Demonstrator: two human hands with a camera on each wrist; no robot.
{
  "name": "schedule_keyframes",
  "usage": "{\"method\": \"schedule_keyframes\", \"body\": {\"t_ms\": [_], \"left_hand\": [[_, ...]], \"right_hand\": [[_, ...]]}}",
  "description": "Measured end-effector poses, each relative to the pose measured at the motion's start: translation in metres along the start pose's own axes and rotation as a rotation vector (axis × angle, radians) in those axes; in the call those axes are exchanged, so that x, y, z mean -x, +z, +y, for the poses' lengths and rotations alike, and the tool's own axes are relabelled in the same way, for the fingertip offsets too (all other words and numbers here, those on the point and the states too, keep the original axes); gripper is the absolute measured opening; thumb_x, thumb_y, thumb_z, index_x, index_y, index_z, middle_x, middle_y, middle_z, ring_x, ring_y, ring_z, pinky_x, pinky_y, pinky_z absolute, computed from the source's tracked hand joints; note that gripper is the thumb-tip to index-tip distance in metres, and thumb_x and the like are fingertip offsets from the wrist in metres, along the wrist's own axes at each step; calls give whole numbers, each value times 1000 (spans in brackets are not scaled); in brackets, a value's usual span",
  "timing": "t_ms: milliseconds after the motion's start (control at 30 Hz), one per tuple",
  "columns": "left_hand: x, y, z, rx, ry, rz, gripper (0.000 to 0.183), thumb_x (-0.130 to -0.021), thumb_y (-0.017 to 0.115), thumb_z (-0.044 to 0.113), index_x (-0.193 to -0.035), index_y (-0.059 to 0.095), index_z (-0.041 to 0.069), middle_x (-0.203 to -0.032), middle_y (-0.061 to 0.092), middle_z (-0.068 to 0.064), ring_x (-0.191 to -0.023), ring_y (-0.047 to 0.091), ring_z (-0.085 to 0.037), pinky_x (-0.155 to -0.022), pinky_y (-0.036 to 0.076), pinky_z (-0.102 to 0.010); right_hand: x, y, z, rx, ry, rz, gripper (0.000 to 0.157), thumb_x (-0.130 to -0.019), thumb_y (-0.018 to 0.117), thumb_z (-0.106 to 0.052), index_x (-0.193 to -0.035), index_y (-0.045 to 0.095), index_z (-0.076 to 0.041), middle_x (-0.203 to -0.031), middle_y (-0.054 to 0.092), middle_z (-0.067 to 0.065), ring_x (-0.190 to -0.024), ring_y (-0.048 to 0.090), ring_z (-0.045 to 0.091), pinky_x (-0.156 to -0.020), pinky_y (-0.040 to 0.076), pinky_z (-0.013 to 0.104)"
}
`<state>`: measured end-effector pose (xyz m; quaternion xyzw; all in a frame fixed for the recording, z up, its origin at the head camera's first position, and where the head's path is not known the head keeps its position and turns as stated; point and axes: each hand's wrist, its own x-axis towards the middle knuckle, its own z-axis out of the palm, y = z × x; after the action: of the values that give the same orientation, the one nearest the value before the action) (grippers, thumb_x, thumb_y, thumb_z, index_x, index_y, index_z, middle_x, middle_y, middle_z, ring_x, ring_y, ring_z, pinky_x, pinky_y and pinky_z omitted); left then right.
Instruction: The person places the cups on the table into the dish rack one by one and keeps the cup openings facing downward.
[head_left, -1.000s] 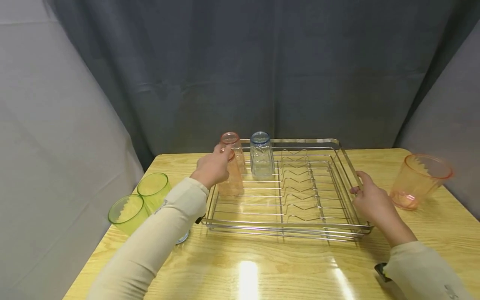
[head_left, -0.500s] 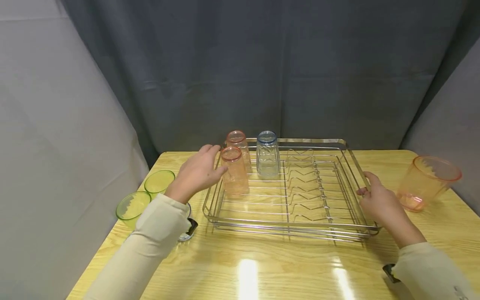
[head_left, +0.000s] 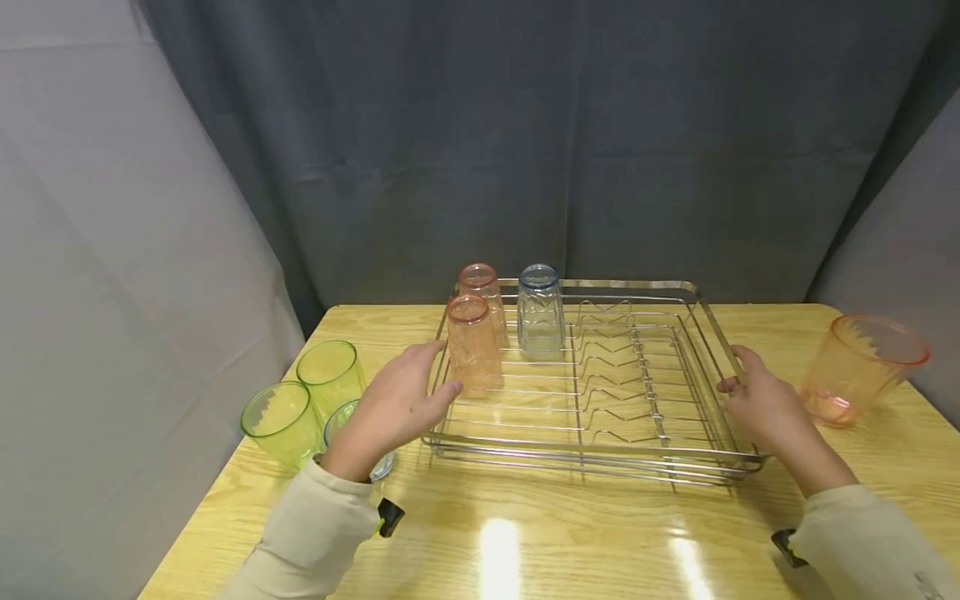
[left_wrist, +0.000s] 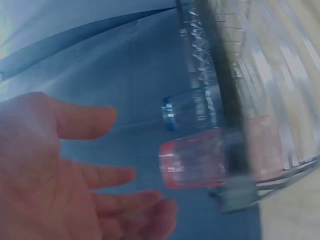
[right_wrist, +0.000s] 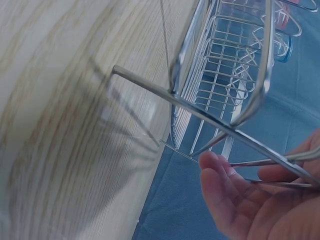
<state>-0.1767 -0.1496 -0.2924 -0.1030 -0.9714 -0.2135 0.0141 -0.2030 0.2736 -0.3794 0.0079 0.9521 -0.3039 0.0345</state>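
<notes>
The left hand (head_left: 397, 402), fingers extended, partly hides a blue-rimmed glass (head_left: 339, 419); the right hand (head_left: 763, 408) grips the wire rack (head_left: 585, 448)

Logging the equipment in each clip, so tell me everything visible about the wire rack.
The wire rack looks like shiny silver metal: a broad, shallow frame of thin rods with a flat, round-cornered rim and a row of bent, zigzag wires. It stands level on the wood-grain table. Two upside-down orange glasses and a blue-ringed glass stand in its left part. The right hand grips its right side; whether the left hand touches it is unclear.
</notes>
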Motion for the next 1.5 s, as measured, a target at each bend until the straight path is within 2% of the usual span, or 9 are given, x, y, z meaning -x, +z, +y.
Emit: {"method": "schedule_keyframes", "body": {"t_ms": [400,633,733,833,967,1067,1200,1367,1500], "left_hand": [[-20,60,-30,177,-149,125,67,-104,43,39,-150,31,-7,-141,44,-29,-124,51,-45,-100,46,-57],[-27,76,-47,359,-219,91,55,-108,26,28,-150,31,-7,-131,56,-27,-117,58,-41,-99,48,-57],[-28,77,-48,396,-248,84,54,-108,23,28,-152,29,-3,-135,59,-24,-111,63,-38,-96,51,-53],[-30,75,-48,352,-238,56,52,-108,25,24,-151,32,-5,-130,62,-24,-77,65,-26,-77,56,-45],[-34,71,-51,318,-239,3,48,-107,26,20,-140,45,-9,-87,65,-13,-49,39,-12,-54,44,-30],[-35,72,-53,349,-270,-9,47,-108,25,23,-132,53,-7,-71,51,-6,-55,42,-14,-56,42,-28],[-35,75,-54,346,-293,66,47,-109,28,25,-136,50,-6,-100,66,-17,-85,64,-29,-79,56,-43],[-37,77,-51,347,-268,121,48,-108,29,23,-147,40,-5,-133,61,-26,-102,68,-38,-92,56,-49],[-37,79,-50,370,-285,106,48,-108,30,21,-148,39,-3,-135,60,-25,-71,64,-26,-76,57,-41]], "right_hand": [[-3,-1,5,-12,-15,-14,76,-90,35,-3,-155,-5,6,-130,54,36,-46,32,9,-44,36,28],[-5,1,3,1,-45,-13,73,-94,36,-2,-155,-4,8,-129,55,36,-51,36,12,-49,36,28],[-7,-1,3,29,-58,6,70,-94,34,-2,-154,-1,10,-127,57,36,-60,49,18,-53,38,28],[-7,-3,3,47,-57,15,69,-94,34,-1,-153,1,12,-126,58,36,-74,58,28,-58,39,30],[-5,-2,2,40,-44,3,68,-94,34,-1,-153,1,11,-127,58,36,-80,61,30,-58,40,31],[-5,0,0,28,-40,-1,67,-95,31,-1,-154,0,10,-127,57,37,-84,66,33,-56,40,31],[-6,3,-1,8,-51,-5,65,-97,28,-2,-154,-2,10,-128,56,38,-97,69,43,-56,42,30],[-6,3,2,11,-56,16,63,-99,27,-2,-153,0,11,-127,57,38,-97,69,43,-55,43,28],[-6,2,3,26,-65,15,62,-99,27,-1,-153,0,12,-126,56,38,-95,70,43,-56,43,28]]}}
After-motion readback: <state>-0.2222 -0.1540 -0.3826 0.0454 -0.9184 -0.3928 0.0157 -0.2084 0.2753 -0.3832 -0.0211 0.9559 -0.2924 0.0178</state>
